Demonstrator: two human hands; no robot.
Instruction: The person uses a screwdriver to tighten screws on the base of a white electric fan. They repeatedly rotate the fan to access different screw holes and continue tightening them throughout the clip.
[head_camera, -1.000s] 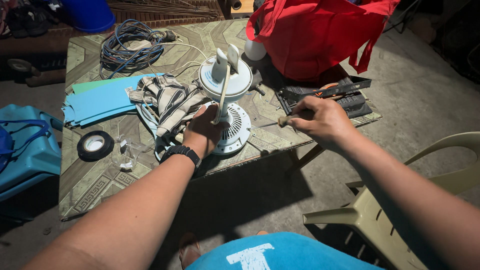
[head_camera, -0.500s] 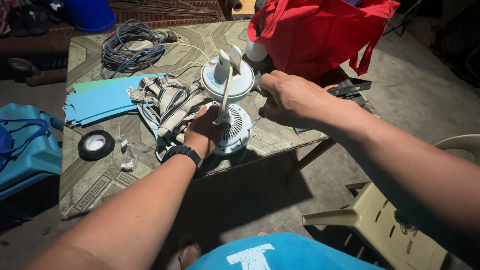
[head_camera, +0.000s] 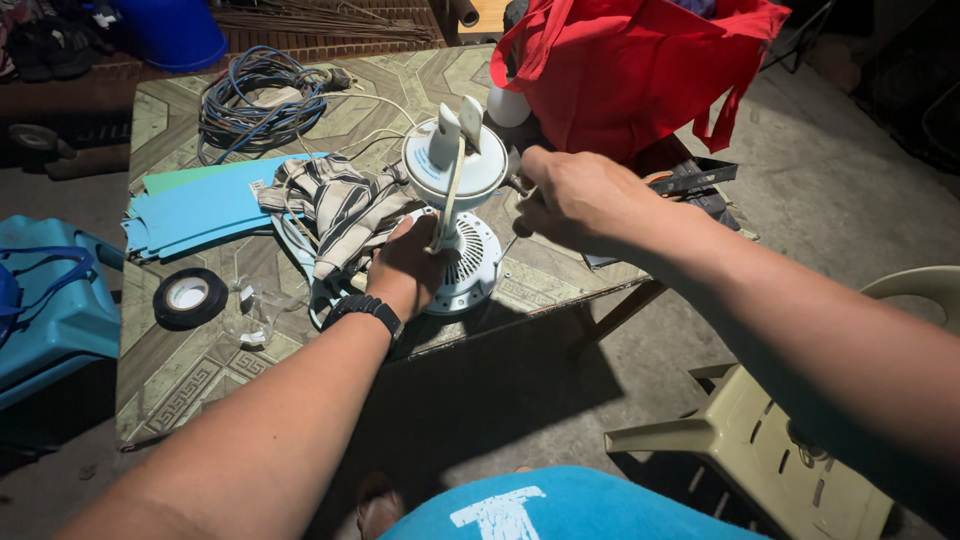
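Observation:
A white fan motor housing with a vented base stands on the patterned table, topped by a round white part with cream prongs. My left hand, with a black wristband, grips the housing from its left side. Fingers closed around a small tool, my right hand is at the right side of the round part. Only the tool's metal end shows, touching the round part.
A striped cloth lies left of the fan, over blue sheets. A black tape roll, coiled cable, red bag and tool tray share the table. A plastic chair stands at the right, a blue container at the left.
My right hand has moved from beside the tool tray leftward and up to the fan's round top, carrying the tool. My left hand has stayed on the housing.

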